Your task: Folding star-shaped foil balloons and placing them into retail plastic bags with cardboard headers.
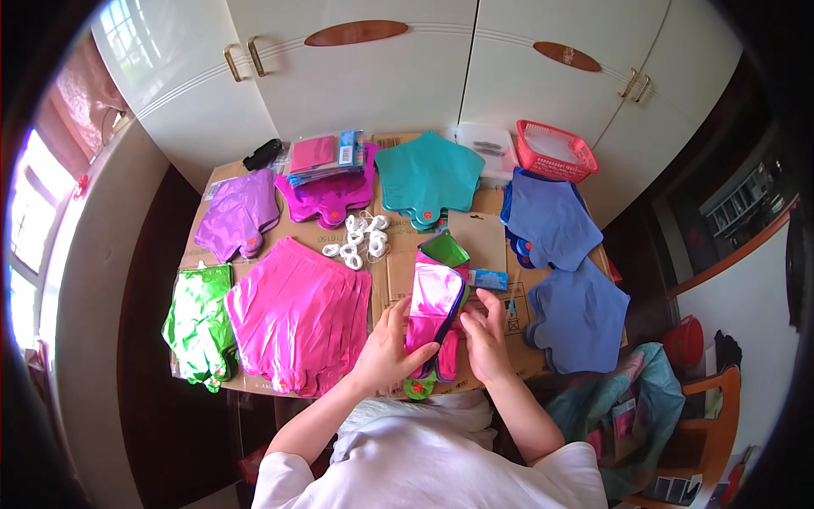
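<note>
A folded bundle of flat foil balloons (435, 293), shiny pink with green and dark layers along its edge, stands near the table's front edge. My left hand (386, 348) grips its lower left side, the thumb laid across the front. At the bundle's right edge is my right hand (487, 339), its fingers apart and curved, the thumb tip against or very near the foil. A green round tab (419, 388) pokes out below the bundle. Beyond it, white ribbon rolls (356, 240) lie in a loose cluster. A blue packet (487, 280) sits just past my right fingertips.
Flat foil balloons surround the work spot: pink (292, 318), green (199, 318), purple (237, 212), teal (431, 178) and blue (579, 318). A red basket (555, 151) stands at the back right, before white cabinets (373, 76). A wooden chair (721, 424) is at right.
</note>
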Demonstrator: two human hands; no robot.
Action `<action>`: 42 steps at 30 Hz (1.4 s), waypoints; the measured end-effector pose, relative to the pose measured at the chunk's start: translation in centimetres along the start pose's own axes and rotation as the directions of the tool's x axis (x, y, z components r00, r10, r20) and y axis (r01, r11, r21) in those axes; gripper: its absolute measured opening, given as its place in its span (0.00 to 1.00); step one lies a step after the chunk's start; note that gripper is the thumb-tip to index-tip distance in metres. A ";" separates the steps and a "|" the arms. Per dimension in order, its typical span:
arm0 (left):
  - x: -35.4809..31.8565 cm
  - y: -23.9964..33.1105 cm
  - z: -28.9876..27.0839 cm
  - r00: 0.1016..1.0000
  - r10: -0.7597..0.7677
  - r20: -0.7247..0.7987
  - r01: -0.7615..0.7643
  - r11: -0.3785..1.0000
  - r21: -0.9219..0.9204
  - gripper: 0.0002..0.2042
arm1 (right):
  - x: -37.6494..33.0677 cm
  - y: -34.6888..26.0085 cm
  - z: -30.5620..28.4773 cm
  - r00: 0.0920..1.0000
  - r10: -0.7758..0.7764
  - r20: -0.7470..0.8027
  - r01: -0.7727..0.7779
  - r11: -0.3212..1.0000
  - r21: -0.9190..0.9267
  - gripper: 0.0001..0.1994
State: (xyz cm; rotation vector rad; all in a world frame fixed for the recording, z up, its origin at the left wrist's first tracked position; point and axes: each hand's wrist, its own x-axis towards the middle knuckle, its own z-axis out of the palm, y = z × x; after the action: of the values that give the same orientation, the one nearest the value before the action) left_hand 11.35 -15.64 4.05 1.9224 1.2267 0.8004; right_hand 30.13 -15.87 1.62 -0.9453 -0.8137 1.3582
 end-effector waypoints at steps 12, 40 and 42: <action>1.8 -3.0 -2.5 0.943 -0.292 -0.160 0.252 0.940 -0.228 0.31 | 0.1 -0.8 3.6 0.860 -0.046 0.508 0.438 0.577 -0.689 0.25; 3.3 -5.8 -2.9 0.901 -0.363 -0.239 0.377 0.926 0.014 0.14 | 5.5 -0.8 1.1 0.748 -0.134 0.650 0.601 -0.276 -0.750 0.16; 3.3 -5.7 -3.0 0.895 -0.390 -0.219 0.401 0.916 0.009 0.15 | 6.1 -0.6 1.9 0.735 -0.181 0.653 0.600 -0.274 -0.752 0.16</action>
State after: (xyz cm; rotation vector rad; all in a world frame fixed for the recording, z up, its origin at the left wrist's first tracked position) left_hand 7.40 -10.15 1.42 1.5735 1.7182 0.7716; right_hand 29.10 -9.65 2.65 -1.3254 -2.3859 -0.1516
